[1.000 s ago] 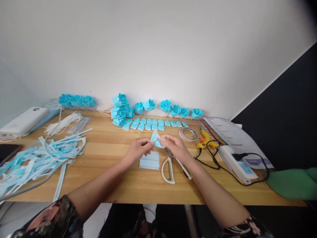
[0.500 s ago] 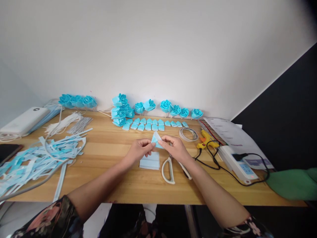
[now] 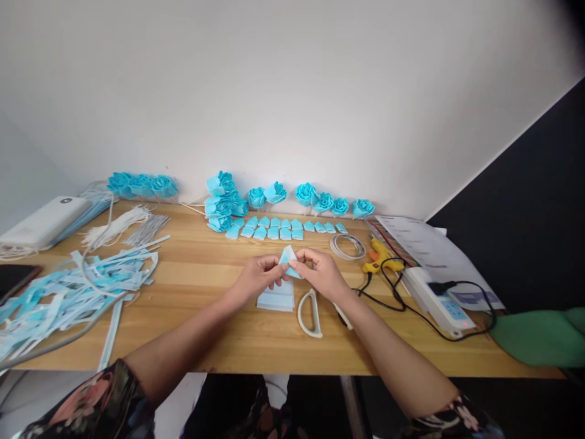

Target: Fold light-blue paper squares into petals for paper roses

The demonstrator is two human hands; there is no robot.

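Observation:
Between my two hands is a small light-blue folded fabric piece [image 3: 289, 256], its pointed top facing away from me. My left hand [image 3: 258, 277] pinches its left side, and my right hand [image 3: 322, 273] pinches its right side. Beneath them a flat light-blue fabric rectangle [image 3: 276, 297] lies on the wooden table [image 3: 201, 329]. White-handled scissors [image 3: 311, 314] lie partly under my right hand and forearm. Beyond my hands, several folded blue petals [image 3: 273, 232] are set out in rows.
Blue flowers [image 3: 305, 194] stand along the wall. A tape roll [image 3: 347, 246], a yellow glue gun [image 3: 381, 256] and a power strip [image 3: 439, 302] with cables are at right. Fabric strips [image 3: 82, 299], a power bank [image 3: 46, 222] and a phone [image 3: 16, 280] lie at left.
My right thumb and fingers have shifted slightly left over the fabric piece, whose folded shape looks a little different. The rest of the table is unchanged.

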